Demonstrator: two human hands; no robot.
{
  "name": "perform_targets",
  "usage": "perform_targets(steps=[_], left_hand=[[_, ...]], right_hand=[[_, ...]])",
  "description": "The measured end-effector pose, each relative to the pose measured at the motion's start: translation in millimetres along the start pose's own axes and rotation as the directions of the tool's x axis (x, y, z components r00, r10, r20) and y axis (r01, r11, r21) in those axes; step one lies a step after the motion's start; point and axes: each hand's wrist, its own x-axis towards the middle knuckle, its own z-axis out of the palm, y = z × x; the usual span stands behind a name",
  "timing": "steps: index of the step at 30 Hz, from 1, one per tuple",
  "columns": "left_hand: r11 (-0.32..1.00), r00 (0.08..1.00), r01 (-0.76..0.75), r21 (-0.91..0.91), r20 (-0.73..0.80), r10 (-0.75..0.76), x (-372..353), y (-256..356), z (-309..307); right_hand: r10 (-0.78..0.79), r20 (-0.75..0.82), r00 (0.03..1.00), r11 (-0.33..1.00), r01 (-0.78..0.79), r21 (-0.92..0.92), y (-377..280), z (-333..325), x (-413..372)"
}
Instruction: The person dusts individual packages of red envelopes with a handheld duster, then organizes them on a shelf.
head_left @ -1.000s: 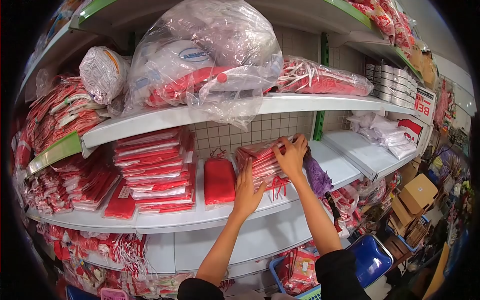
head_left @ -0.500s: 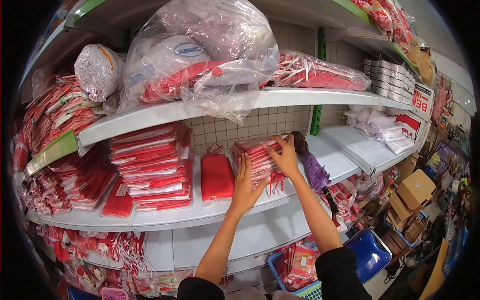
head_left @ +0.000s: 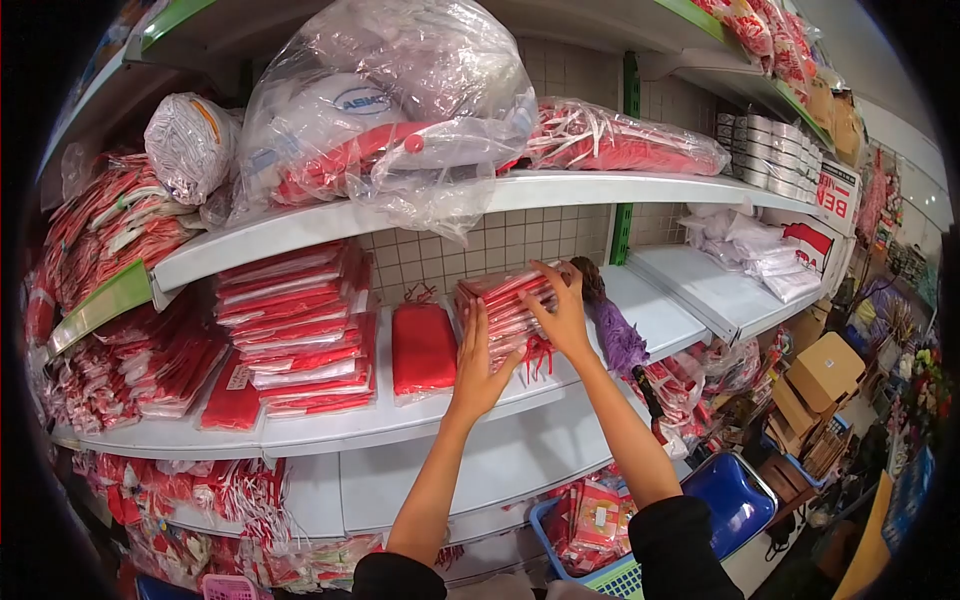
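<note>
On the middle shelf lies a stack of red and white plastic-wrapped packets. My left hand rests against the stack's left front side, fingers stretched up and thumb spread. From the right, my right hand lies on its top and right edge, fingers apart and bent over the packets. Red strings hang at the stack's front. Left of my left hand is a red wrapped packet; farther left stands a taller stack of red and white packets.
A purple bundle lies right of my right hand. Overhead, the upper shelf's edge carries a large clear plastic bag. Below right are a basket of red packets and a blue stool-like object.
The view has shifted slightly, so the shelves and packets appear a little farther left. Both hands remain on the stack, with little change in their placement.
</note>
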Motion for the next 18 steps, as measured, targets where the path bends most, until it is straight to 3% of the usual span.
perform_targets(steps=[3, 6, 9, 16, 18], left_hand=[[0.998, 0.998, -0.034, 0.054, -0.041, 0.036, -0.5, 8.6, -3.0], [0.966, 0.993, -0.107, 0.235, -0.016, 0.114, -3.3, 32.7, -11.2], [0.982, 0.989, -0.14, 0.127, -0.038, 0.146, -19.4, 50.0, -1.4], [0.978, 0.985, -0.142, -0.154, -0.121, 0.125, -109.3, 70.5, 59.7], [0.979, 0.995, -0.091, -0.183, -0.065, 0.08, -143.9, 64.2, 84.4]], right_hand=[[-0.002, -0.017, 1.0, 0.999, 0.001, -0.032, -9.6, -8.5, -11.4], [0.005, -0.033, 0.999, 0.998, -0.007, -0.06, -28.0, -20.3, -32.9], [-0.009, -0.026, 1.0, 0.996, 0.007, -0.084, -47.3, -34.6, -65.9], [-0.04, 0.206, 0.978, 0.99, 0.066, -0.121, -40.1, -94.7, -175.4], [0.076, 0.226, 0.971, 0.986, -0.039, -0.162, -27.2, -115.7, -208.7]])
